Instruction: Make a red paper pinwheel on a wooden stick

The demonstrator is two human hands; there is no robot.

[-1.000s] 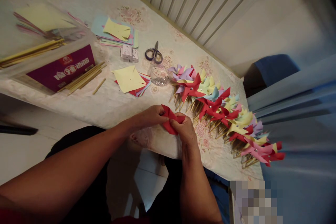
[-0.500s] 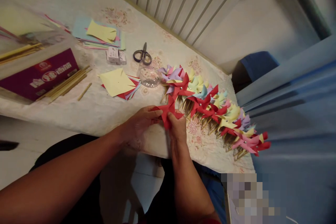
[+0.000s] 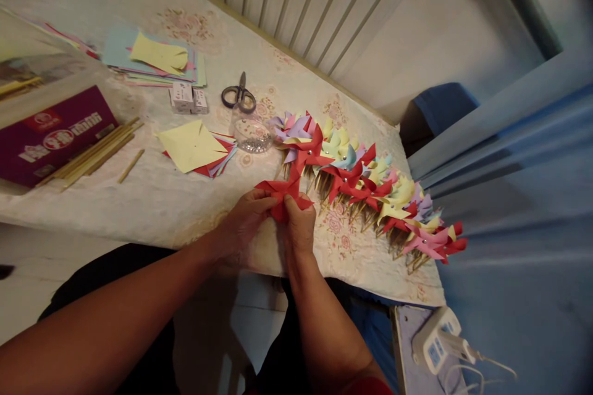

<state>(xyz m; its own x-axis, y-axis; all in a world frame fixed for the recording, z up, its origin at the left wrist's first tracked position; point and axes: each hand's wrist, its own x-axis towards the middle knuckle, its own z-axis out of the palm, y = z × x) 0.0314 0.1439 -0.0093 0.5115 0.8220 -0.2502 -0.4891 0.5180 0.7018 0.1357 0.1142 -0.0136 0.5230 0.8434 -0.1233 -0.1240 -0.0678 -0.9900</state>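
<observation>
Over the table's near edge, both my hands are closed on a red paper pinwheel (image 3: pixel 283 193). Its left side is pinched by my left hand (image 3: pixel 250 213). With the thumb pressed on its middle, my right hand (image 3: pixel 300 222) grips it from the right; the fingers underneath are hidden. Just beyond my right hand begins a long row of finished pinwheels (image 3: pixel 345 179) in red, yellow, purple, pink and blue on sticks. A clear container of small shiny pins (image 3: pixel 254 139) sits past my hands. To their left lie cut paper squares (image 3: pixel 189 147), yellow on top.
Scissors (image 3: pixel 239 97), small white boxes (image 3: pixel 188 99) and stacked coloured paper (image 3: pixel 152 62) lie farther back. Wooden sticks (image 3: pixel 92 154) rest beside a purple box (image 3: pixel 55 136) on the left. A power strip (image 3: pixel 438 345) with cables is at lower right, near a blue curtain (image 3: pixel 519 228).
The view has shifted slightly, so the table's things appear farther left. My hands keep hold of the red pinwheel, which is tilted a little differently.
</observation>
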